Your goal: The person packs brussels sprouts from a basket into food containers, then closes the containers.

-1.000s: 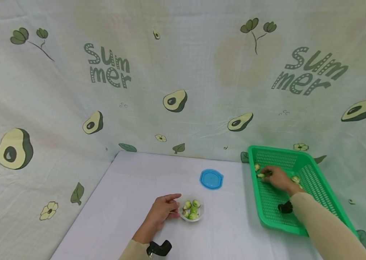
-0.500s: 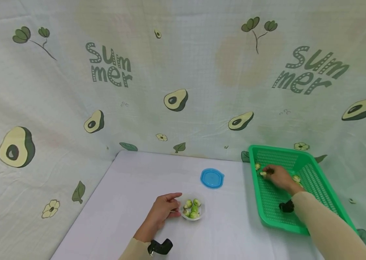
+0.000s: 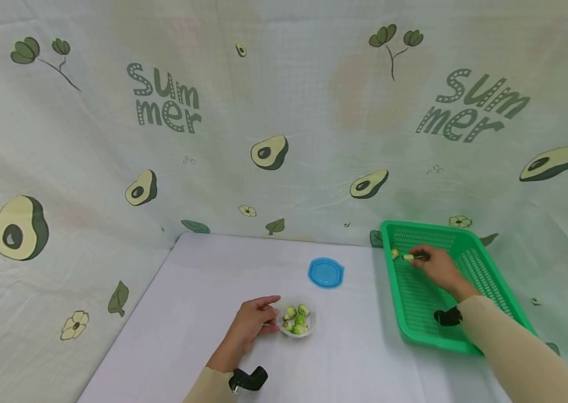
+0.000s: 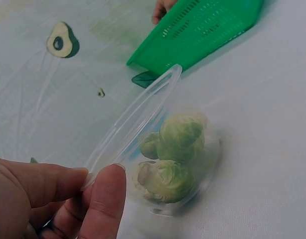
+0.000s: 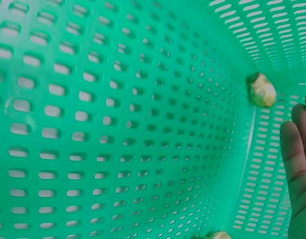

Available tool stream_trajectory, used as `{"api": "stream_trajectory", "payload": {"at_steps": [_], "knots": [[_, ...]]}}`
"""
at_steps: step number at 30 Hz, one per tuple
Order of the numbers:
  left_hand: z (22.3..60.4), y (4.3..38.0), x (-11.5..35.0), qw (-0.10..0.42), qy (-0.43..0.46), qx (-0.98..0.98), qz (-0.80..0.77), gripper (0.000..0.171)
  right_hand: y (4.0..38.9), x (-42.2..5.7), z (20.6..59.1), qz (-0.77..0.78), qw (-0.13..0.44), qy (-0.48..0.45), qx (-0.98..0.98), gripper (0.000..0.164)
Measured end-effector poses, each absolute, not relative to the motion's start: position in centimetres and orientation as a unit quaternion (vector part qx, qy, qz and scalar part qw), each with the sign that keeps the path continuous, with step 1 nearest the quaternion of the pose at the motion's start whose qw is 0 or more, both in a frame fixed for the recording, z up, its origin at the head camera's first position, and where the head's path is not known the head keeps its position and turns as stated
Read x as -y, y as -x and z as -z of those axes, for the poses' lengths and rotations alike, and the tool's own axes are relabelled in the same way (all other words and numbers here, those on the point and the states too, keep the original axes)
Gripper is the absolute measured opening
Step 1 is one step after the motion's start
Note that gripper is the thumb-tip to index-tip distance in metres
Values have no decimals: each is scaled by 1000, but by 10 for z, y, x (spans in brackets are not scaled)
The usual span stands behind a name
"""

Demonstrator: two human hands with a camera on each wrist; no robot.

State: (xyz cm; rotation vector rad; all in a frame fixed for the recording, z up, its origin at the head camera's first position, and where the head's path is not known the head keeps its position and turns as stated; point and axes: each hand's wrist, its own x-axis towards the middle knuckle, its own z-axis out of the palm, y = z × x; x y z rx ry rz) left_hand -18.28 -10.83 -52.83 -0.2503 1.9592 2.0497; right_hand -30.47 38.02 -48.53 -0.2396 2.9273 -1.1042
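My left hand (image 3: 252, 324) pinches the rim of a small clear plastic container (image 4: 135, 117) between thumb and finger. Several Brussels sprouts (image 4: 180, 139) lie in it, and it stands on the white table. Over to the right, my right hand (image 3: 439, 270) reaches into a green perforated basket (image 3: 407, 313), a pale green Brussels sprout (image 3: 408, 257) held at its fingertips. Close by that one, another sprout (image 3: 395, 254) sits by the basket's left wall. The right wrist view shows one more sprout (image 5: 222, 235) at its bottom edge, mostly cut off.
A blue lid (image 3: 326, 272) lies flat on the table (image 3: 233, 263) between the container and the basket. Behind the table hangs a pale cloth (image 3: 309, 101) printed with avocados. The basket's raised walls surround the right hand.
My right hand has shifted a little toward the far end of the basket, lifting the sprout from where it lay. The left hand keeps its place at the container.
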Motion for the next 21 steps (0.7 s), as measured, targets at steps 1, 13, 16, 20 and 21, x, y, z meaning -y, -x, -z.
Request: {"api": "stream_trajectory", "payload": {"at_steps": [1, 13, 16, 20, 21], "knots": [[529, 183, 108, 147, 87, -681, -712, 45, 303, -379, 484, 353, -2, 74, -933, 37], [528, 183, 109, 147, 86, -681, -712, 46, 282, -370, 462, 369, -21, 47, -928, 52], [527, 182, 109, 148, 87, -680, -713, 46, 278, -368, 460, 382, -28, 48, -923, 52], [527, 182, 109, 149, 87, -679, -713, 46, 271, -363, 455, 401, -31, 46, -914, 52], [527, 182, 109, 149, 87, -679, -714, 46, 269, -361, 453, 405, -30, 46, -912, 53]]}}
